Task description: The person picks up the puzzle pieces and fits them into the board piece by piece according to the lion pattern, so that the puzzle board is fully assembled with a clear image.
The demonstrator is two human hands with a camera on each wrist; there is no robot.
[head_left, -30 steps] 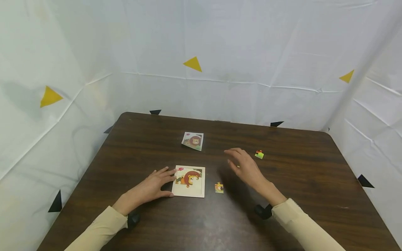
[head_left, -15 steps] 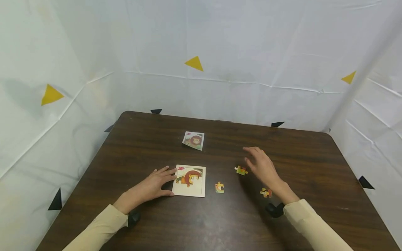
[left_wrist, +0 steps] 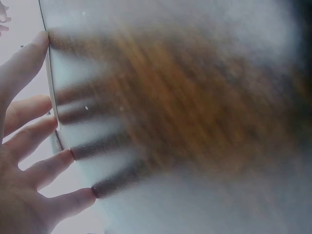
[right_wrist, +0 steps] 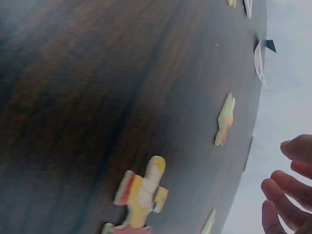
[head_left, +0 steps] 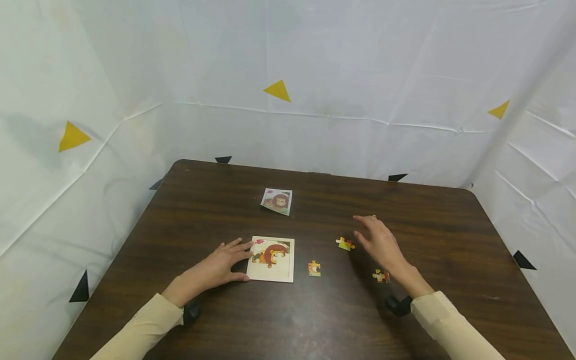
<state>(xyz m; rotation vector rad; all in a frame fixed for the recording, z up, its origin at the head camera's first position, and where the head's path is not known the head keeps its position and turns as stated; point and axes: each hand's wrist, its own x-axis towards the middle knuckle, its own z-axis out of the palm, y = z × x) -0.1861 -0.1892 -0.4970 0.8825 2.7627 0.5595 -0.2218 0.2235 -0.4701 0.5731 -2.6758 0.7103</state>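
Observation:
My left hand [head_left: 222,262] rests at the left side of a square wooden puzzle board [head_left: 270,274], fingers spread, with thumb and some fingertips touching its edge. Part of a lion picture [head_left: 271,254] is laid inside the frame. My right hand [head_left: 382,245] hovers over the table with loosely bent fingers and holds nothing. Left of its fingertips lies a green and orange puzzle piece [head_left: 345,244]. Another piece [head_left: 380,276], red and yellow, lies near the wrist, and a third [head_left: 314,268] sits right of the board. One more piece [right_wrist: 208,222] shows in the right wrist view.
A small lion picture card [head_left: 277,201] with a lifted corner lies behind the board. The dark wooden table [head_left: 216,200] is bordered by hanging white sheets [head_left: 333,65] at the back and sides.
My right hand has moved right, uncovering two puzzle pieces, and now covers the far right one in the head view. The left hand and board have stayed put.

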